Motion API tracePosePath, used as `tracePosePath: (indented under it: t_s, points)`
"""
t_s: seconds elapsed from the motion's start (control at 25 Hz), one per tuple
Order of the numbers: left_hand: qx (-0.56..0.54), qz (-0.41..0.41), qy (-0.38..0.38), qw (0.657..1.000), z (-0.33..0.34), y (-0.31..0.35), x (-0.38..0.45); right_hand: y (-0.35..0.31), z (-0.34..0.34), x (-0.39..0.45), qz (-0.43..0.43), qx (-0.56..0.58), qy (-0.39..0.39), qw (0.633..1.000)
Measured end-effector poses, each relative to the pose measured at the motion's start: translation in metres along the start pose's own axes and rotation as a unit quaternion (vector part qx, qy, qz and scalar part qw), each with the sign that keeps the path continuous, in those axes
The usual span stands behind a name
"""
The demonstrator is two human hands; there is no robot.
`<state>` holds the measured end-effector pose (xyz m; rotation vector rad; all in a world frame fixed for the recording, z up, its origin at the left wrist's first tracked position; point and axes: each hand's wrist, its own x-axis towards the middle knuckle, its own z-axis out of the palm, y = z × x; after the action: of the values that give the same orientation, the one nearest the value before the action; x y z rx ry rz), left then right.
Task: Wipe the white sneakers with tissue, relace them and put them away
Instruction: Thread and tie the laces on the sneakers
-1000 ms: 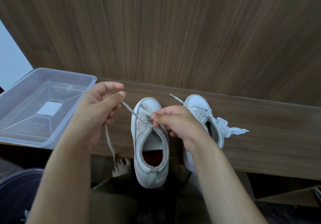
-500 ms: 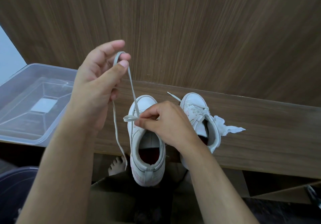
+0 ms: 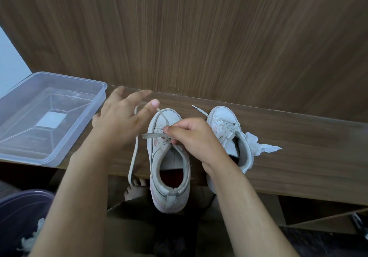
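Right hand (image 3: 196,137) grip pinches lace loop (image 3: 153,135) on left sneaker (image 3: 169,157); left hand (image 3: 123,117) grip wide, blurred, lace strand (image 3: 133,153) draped by thumb, desk (image 3: 298,157).

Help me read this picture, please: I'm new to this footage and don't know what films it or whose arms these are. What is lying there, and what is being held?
There is no machine here. A person wears a wide-angle camera on the head, so this single view looks forward and down at their own two bare arms.

On the wooden ledge stand two white sneakers. The left hand is spread open above the near sneaker, with a loop of its grey lace draped by the thumb and trailing down over the ledge edge. The right hand pinches the lace where it crosses the eyelets. The second sneaker stands to the right, with a crumpled tissue beside it. To the left sits a clear plastic box.
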<state>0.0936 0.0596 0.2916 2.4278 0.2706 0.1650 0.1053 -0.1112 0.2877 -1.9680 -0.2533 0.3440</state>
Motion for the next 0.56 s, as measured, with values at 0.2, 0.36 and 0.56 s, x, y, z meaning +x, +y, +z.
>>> tracePosePath:
  t_s: [0.2, 0.36, 0.56]
  points:
    - [-0.074, 0.046, -0.113, 0.99, -0.012, 0.011, -0.015, 0.004, -0.001, 0.0, 0.004, 0.027, -0.013, 1.0]
    - [-0.046, 0.062, -0.126, 0.989, 0.001, 0.014, -0.017, 0.007, -0.004, 0.001, -0.014, 0.016, -0.025, 0.999]
    - [-0.047, 0.081, -0.109, 0.99, 0.001, 0.015, -0.019, 0.004, -0.017, -0.003, -0.027, 0.005, -0.06, 0.998]
